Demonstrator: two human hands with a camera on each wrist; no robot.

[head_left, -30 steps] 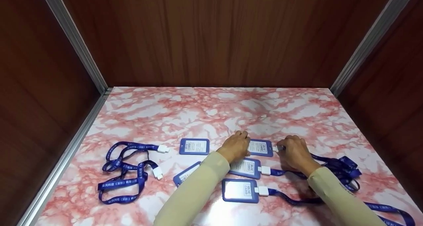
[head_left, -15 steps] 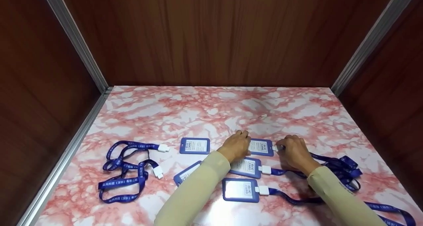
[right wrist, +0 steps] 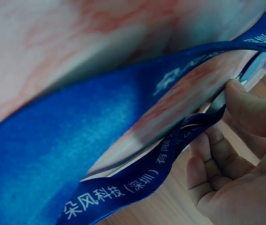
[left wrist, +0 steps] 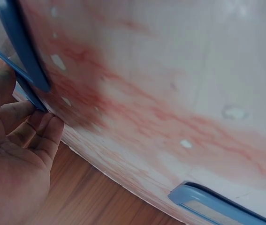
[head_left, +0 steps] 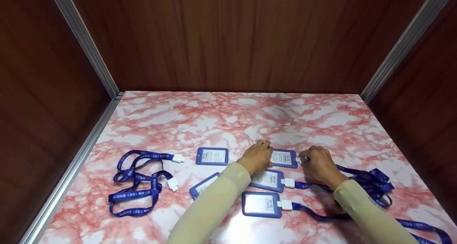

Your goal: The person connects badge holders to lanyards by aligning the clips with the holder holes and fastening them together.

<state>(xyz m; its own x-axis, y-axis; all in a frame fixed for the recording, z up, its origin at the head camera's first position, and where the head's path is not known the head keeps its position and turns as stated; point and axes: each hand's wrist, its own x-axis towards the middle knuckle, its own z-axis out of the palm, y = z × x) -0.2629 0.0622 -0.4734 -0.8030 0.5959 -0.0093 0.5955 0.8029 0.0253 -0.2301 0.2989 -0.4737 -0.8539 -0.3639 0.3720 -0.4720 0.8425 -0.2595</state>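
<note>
My left hand (head_left: 255, 157) pinches the left end of a blue-framed badge holder (head_left: 284, 158) in the back row, thumb (left wrist: 3, 77) on one side and fingers on the other. At that holder's right end, my right hand (head_left: 319, 165) pinches the white clip (head_left: 301, 159) of a blue lanyard (right wrist: 118, 187) printed with white lettering. The strap runs back beneath the hand to a bunched lanyard pile (head_left: 375, 183). Nearer me lie two badge holders, a middle one (head_left: 267, 179) and a front one (head_left: 262, 204), each joined to a lanyard by a white clip.
Left of the hands lie a loose badge holder (head_left: 212, 156) and a tilted one (head_left: 203, 185) partly under the left sleeve. Blue lanyards with white clips (head_left: 134, 183) lie tangled farther left. Dark wood panels (head_left: 228, 40) enclose the pink marbled table (head_left: 228, 119) at back and sides.
Both hands keep their hold on the badge holder and the clip. The head view shifts slightly; nothing else visibly moves.
</note>
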